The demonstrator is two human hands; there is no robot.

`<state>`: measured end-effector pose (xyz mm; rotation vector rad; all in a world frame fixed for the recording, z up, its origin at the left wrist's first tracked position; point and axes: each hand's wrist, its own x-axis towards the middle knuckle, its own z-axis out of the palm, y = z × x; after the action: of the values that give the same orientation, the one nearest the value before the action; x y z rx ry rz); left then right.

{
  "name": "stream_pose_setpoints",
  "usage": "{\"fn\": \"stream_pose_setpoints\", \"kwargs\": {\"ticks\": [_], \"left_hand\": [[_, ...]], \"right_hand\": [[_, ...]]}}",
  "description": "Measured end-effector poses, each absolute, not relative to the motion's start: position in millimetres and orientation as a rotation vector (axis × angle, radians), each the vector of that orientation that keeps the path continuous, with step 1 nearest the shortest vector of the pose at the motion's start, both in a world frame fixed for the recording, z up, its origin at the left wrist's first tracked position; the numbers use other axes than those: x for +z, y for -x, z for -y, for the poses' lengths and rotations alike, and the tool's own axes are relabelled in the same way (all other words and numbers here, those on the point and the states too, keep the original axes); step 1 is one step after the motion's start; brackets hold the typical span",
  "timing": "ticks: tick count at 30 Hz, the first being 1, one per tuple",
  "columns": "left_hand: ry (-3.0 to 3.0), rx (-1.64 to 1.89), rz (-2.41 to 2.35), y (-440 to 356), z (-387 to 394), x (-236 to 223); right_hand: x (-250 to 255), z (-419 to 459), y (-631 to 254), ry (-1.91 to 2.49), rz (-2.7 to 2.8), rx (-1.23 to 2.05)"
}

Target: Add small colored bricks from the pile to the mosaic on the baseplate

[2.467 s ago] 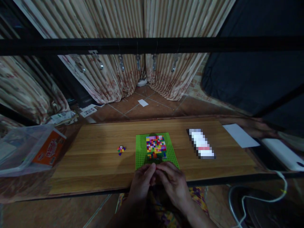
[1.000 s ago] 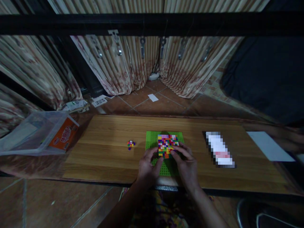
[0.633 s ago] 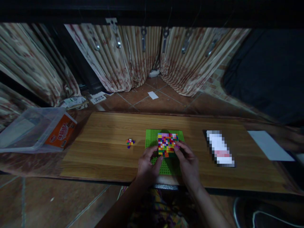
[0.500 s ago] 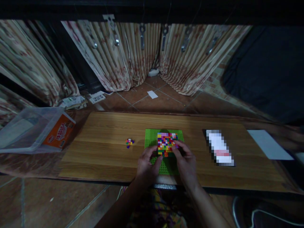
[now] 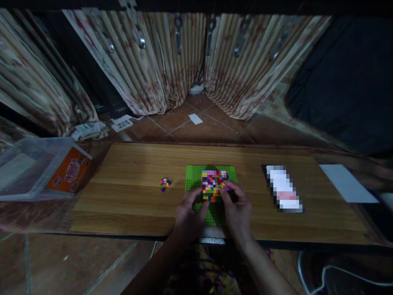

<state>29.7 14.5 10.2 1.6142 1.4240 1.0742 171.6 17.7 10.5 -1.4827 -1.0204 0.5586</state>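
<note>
A block of small multicoloured toy bricks [image 5: 213,182] sits over a green studded baseplate [image 5: 193,176]. My left hand [image 5: 189,211] grips the block's left and lower edge, its index finger at the side and its thumb at the near corner. At the right edge, the thumb and index finger of my right hand [image 5: 238,209] are bent together over the block. Whatever lies between those fingertips is too small to make out. A small heap of loose toy bricks [image 5: 165,183] lies on the wooden board to the left of the plate.
The wooden board [image 5: 129,164] carries a phone with a blurred screen [image 5: 284,190] on the right. A white sheet [image 5: 348,184] lies beyond it. At far left stands a clear plastic bin [image 5: 27,168] with an orange label. Curtains [image 5: 172,69] hang behind.
My view has tilted and shifted slightly. My right thumb has moved a little left over the block; my left hand keeps its place at the block's edge.
</note>
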Motion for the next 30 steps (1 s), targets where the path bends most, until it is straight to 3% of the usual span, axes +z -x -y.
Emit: {"fn": "stream_pose_setpoints", "kwargs": {"ticks": [16,30], "left_hand": [[-1.662,1.174,-1.324,-26.4,-15.4,-1.1],[-2.439,0.98,-1.5,-35.0,-6.9,-5.5]], "right_hand": [[11.2,-22.1,-169.6,1.449,0.973,0.627],[3.1,-22.0,-165.9,1.483,1.016,0.54]]}}
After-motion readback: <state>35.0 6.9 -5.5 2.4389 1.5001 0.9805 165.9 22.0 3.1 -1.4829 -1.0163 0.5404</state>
